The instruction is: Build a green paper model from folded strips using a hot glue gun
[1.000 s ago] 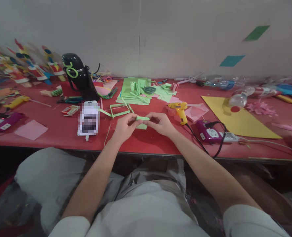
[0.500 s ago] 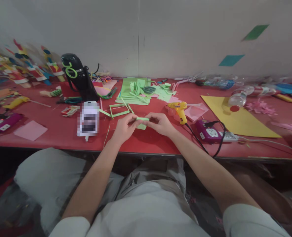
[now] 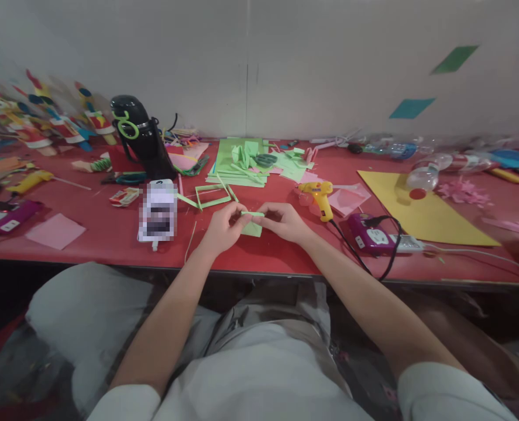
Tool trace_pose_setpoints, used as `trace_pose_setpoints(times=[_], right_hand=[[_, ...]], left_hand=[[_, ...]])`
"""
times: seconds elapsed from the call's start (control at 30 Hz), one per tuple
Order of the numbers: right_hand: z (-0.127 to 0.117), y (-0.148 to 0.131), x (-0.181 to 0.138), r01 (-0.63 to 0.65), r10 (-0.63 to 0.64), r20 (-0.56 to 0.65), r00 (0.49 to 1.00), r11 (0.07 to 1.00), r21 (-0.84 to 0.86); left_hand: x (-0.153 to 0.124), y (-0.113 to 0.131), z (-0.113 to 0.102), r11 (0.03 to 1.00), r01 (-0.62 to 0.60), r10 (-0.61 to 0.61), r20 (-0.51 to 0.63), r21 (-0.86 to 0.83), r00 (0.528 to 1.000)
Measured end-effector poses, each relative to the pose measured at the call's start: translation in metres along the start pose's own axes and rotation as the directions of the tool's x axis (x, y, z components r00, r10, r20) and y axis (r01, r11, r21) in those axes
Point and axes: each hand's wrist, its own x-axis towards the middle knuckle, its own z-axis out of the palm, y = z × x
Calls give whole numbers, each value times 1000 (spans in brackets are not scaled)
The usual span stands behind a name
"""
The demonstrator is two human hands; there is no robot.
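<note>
A small piece of light green paper (image 3: 252,227) is held just above the red table between my two hands. My left hand (image 3: 227,225) pinches its left edge between thumb and fingers. On the other edge, my right hand (image 3: 283,221) grips it the same way. The paper's upper edge looks folded over, and the lower part hangs toward me. Behind my left hand lies a frame of folded green paper strips (image 3: 213,196). Right of my right hand rests a yellow glue gun (image 3: 318,196) with a black cord.
The red table (image 3: 259,257) also bears a phone (image 3: 158,210), a black bottle (image 3: 138,137), green paper sheets (image 3: 224,155) with scissors (image 3: 265,159), a purple power socket box (image 3: 371,234), yellow card (image 3: 426,213) and plastic bottles (image 3: 421,178). A pink paper square (image 3: 55,231) lies at left.
The green paper has tipped between my fingers, so more of its lower face shows. Both hands stay in nearly the same place, still pinching it.
</note>
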Motion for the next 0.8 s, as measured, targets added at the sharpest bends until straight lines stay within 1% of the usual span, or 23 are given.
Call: trace_pose_setpoints(times=[0.1, 0.17, 0.3, 0.47, 0.67, 0.8], right_hand=[[-1, 0, 0, 13, -12, 22, 1000, 1000, -15], [-2, 0, -1, 26, -25, 40, 999, 999, -24], [-2, -1, -1, 20, -19, 48, 999, 999, -27], [0, -5, -1, -12, 14, 41, 999, 999, -35], [-4, -4, 0, 13, -12, 26, 1000, 998, -55], [-4, -1, -1, 9, -8, 23, 1000, 998, -57]], left_hand=[[-1, 0, 1, 1000, -4, 2, 72, 27, 997], [-1, 0, 1, 999, -17, 13, 95, 41, 995], [0, -3, 1, 995, -38, 33, 54, 91, 998], [0, -4, 1, 995, -34, 33, 14, 95, 999], [0, 0, 3, 998, -39, 38, 45, 41, 998], [0, -2, 5, 998, -52, 53, 31, -20, 998]])
